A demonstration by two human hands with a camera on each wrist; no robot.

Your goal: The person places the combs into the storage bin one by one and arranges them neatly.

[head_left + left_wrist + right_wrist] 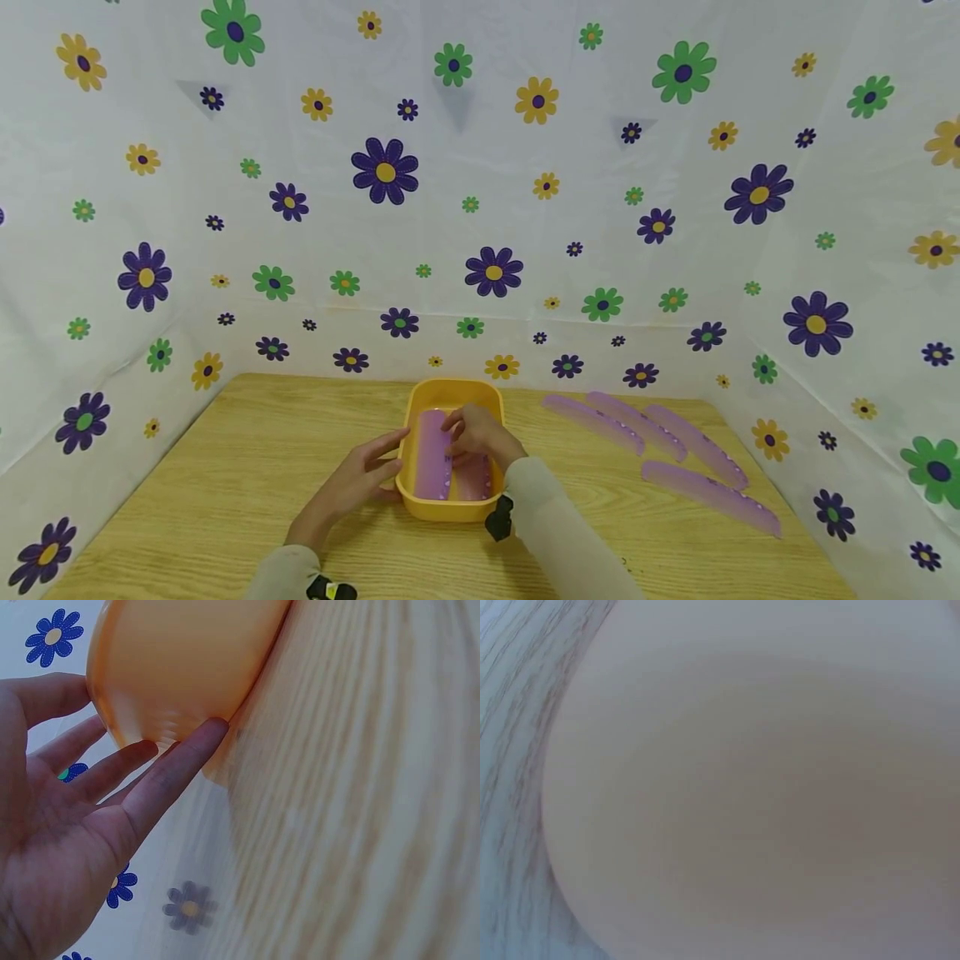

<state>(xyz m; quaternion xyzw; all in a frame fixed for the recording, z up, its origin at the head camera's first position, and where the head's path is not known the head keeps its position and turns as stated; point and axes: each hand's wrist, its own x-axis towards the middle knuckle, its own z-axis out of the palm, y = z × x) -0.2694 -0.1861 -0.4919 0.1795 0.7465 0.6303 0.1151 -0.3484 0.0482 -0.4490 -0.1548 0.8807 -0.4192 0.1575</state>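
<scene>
A yellow-orange plastic tub point(450, 510) stands on the wooden table in the head view. Inside it lie two translucent purple combs, a left comb point(431, 458) and a right comb point(474, 483) partly under my hand. My right hand point(480, 432) reaches into the tub, its bent fingers pinching the left comb along its right edge; the thumb is mostly hidden. On the outside, my left hand point(351, 483) touches the tub's left wall with extended fingers. The left wrist view shows those fingertips against the tub wall point(180, 667). A blurred pale surface fills most of the right wrist view.
To the right on the table point(300, 450) lie several more purple combs, the closest being a slanted comb point(712, 497). A white flower-patterned sheet point(465, 225) rises behind the table and along both sides.
</scene>
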